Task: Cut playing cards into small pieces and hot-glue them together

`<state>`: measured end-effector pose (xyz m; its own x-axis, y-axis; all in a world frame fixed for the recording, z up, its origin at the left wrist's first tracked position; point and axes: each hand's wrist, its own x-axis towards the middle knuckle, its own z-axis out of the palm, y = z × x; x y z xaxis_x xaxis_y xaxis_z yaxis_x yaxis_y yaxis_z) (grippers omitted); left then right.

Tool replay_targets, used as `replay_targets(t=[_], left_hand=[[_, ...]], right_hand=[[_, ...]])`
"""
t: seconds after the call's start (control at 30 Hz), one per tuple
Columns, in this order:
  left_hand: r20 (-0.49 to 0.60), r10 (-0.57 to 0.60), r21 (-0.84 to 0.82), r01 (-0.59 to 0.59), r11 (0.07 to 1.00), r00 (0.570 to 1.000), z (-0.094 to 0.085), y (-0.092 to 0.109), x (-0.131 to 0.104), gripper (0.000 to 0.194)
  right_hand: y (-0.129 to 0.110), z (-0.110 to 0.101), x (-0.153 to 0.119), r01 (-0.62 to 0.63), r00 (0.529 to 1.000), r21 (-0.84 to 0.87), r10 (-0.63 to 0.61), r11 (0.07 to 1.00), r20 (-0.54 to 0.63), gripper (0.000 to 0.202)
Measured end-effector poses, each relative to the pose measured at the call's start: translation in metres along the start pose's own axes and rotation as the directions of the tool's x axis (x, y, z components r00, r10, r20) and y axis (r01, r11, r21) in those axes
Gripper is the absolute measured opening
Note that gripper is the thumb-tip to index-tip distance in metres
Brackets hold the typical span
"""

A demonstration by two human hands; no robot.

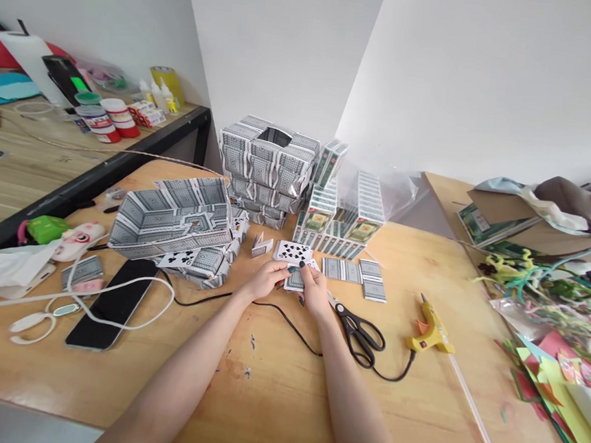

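Pale walls (279, 54) rise behind a wooden table (279, 413), whose near edge is partly covered by 2 bare forearms, themselves cut off at the bottom. Near the middle of the table, the left hand (268, 279) and the right hand (315, 292) pinch a patterned playing card (294, 282) between them, back side up. Fingers cover its edges, so I cannot tell whether it is 1 card or a thin stack. Just beyond lies a face-up spade card (293, 251), its near part covered; whether others lie under it is unclear. A small folded card piece (261, 247) stands to its left, and more cards (343, 270) lie back-up to its right.

Black-handled scissors (347, 320) rest beside the right wrist, which hides the blade tips. Farther right lies a yellow glue gun (431, 335); its clear stick (474, 409) runs out at the bottom edge.

Behind, a boxy card structure (263, 170) has a dark opening whose inside cannot be made out. Boxed card decks (321, 217) partly hide it. At left, a card-built tray (173, 204) covers much of another card piece (216, 264), and a white cable (174, 293) crosses a phone (106, 308). Coloured papers (562, 369) are cut off at right.
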<state>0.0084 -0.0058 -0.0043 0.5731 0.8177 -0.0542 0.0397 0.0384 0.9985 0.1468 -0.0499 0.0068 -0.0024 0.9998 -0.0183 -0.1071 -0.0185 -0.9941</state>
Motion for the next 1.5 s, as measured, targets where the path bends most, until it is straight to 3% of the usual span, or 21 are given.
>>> replay_targets(t=[0.2,0.53,0.73,0.9,1.03,1.27,1.37,1.43,1.5], left_hand=[[-0.025,0.003,0.031,-0.002,1.000,1.000,0.003,0.002,-0.002,0.024],[-0.240,0.172,0.245,-0.112,0.963,0.955,0.009,0.001,-0.003,0.035],[-0.296,0.311,0.484,-0.139,0.864,0.903,0.013,0.003,-0.002,0.033],[-0.451,0.386,0.504,-0.128,0.854,0.805,0.014,0.007,-0.001,0.034],[-0.500,0.389,0.485,-0.122,0.866,0.774,0.014,0.008,-0.002,0.035],[-0.536,0.351,0.433,-0.107,0.895,0.768,0.016,0.006,-0.001,0.040],[-0.509,0.332,0.431,-0.098,0.897,0.794,0.015,0.002,-0.001,0.039],[-0.469,0.321,0.463,-0.080,0.883,0.823,0.015,0.002,-0.002,0.036],[-0.425,0.332,0.559,-0.044,0.828,0.842,0.016,0.003,-0.004,0.027]], right_hand=[[0.001,-0.001,0.000,0.016,1.000,-0.047,-0.017,0.999,-0.011,0.044],[0.010,0.004,0.001,0.049,0.997,-0.154,-0.058,0.987,-0.057,0.042],[0.013,0.009,0.000,0.050,0.976,-0.204,-0.091,0.978,-0.197,0.043],[0.011,0.011,-0.001,0.041,0.995,-0.230,-0.062,0.972,-0.084,0.044],[0.010,0.011,0.000,0.085,0.987,-0.336,-0.126,0.938,-0.102,0.043],[0.011,0.014,-0.003,0.120,0.972,-0.318,-0.176,0.940,-0.153,0.041],[0.008,0.013,-0.003,0.156,0.958,-0.226,-0.203,0.962,-0.204,0.033],[0.007,0.010,-0.002,0.180,0.912,-0.180,-0.233,0.967,-0.338,0.029],[0.006,0.005,0.000,0.189,0.823,-0.158,-0.244,0.969,-0.514,0.028]])
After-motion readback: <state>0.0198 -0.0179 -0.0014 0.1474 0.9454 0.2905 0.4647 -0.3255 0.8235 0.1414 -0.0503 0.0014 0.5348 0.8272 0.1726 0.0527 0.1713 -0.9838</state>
